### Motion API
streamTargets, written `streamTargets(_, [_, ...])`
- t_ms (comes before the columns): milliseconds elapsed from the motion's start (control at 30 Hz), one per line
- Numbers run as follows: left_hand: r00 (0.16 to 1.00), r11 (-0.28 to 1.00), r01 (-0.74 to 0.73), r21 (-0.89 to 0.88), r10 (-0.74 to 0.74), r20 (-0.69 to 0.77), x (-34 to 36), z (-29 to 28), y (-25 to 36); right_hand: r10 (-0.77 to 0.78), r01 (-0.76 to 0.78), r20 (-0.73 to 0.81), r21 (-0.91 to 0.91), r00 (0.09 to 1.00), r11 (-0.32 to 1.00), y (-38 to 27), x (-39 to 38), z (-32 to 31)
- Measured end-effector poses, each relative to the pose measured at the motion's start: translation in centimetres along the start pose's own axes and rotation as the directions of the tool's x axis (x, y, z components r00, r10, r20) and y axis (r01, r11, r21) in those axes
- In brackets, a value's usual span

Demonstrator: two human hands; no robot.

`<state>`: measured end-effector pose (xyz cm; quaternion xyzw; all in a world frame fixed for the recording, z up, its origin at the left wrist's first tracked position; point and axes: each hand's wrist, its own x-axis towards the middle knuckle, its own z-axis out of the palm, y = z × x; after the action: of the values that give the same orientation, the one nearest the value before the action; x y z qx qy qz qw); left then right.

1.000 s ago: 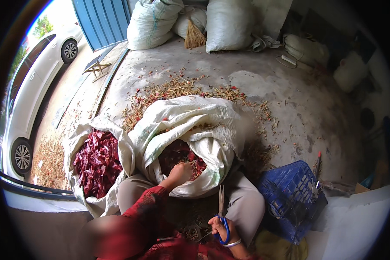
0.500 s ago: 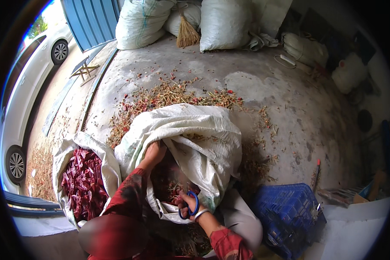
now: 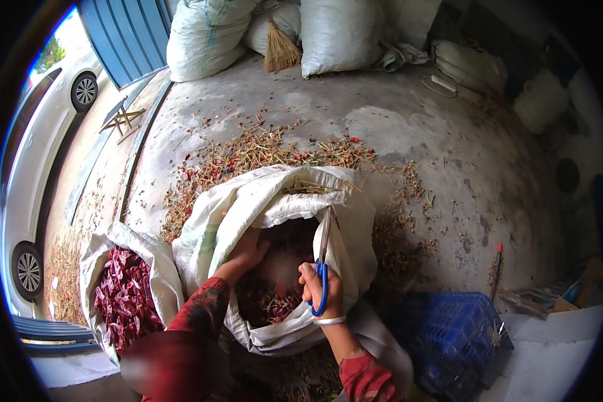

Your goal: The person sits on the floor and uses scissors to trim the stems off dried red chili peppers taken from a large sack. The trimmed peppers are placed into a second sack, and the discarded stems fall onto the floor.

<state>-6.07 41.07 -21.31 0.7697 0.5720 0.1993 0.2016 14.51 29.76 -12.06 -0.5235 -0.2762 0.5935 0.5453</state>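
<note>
A large white woven sack [image 3: 211,208] stands in front of me, its mouth wide and dark red dried chilies [image 3: 281,305] with stems inside. My left hand [image 3: 249,251] reaches into the mouth by its left rim; shade and blur hide how its fingers are set. Scissors [image 3: 323,281] with blue handles are gripped in my right hand [image 3: 321,288], closed round them at the right side of the mouth. Their blades point up and away, against the sack's right inner fold. To the left, a smaller white sack [image 3: 164,258] holds deep red dried chilies [image 3: 124,295].
Cut stems and chili bits [image 3: 248,154] litter the concrete floor beyond the sack. A blue plastic crate [image 3: 449,328] sits at the right. Full white sacks [image 3: 342,37] and a straw broom [image 3: 280,50] stand at the back. A white car [image 3: 43,154] is outside at the left.
My right hand has risen with the scissors, whose blades now show pointing away. The big sack's mouth has spread wider, its far flap pushed back. My left hand has shifted slightly right.
</note>
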Motion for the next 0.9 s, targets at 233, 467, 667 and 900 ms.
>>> streamTargets(233, [0.958,0.912,0.166,0.374,-0.239,0.158,2.8,-0.5,-5.1,-0.033,0.042,0.071,-0.123,0.997,0.992,-0.3,-1.7,0.4])
streamTargets(467, [0.945,0.882,0.242,0.405,-0.309,0.108,5.8,-0.9,-8.6,-0.021,0.034,0.094,-0.138,0.995,0.990,-0.8,-1.7,2.0])
streamTargets(667, [0.938,0.886,0.305,0.350,-0.343,0.052,6.3,-2.1,-10.2,-0.023,0.029,0.076,-0.078,0.997,0.997,-1.0,-1.1,2.2])
streamTargets(900, [0.946,0.937,0.315,-0.152,-0.323,-0.029,2.4,-5.2,-4.6,-0.099,0.104,-0.065,0.077,0.993,0.992,-3.8,-2.1,0.9])
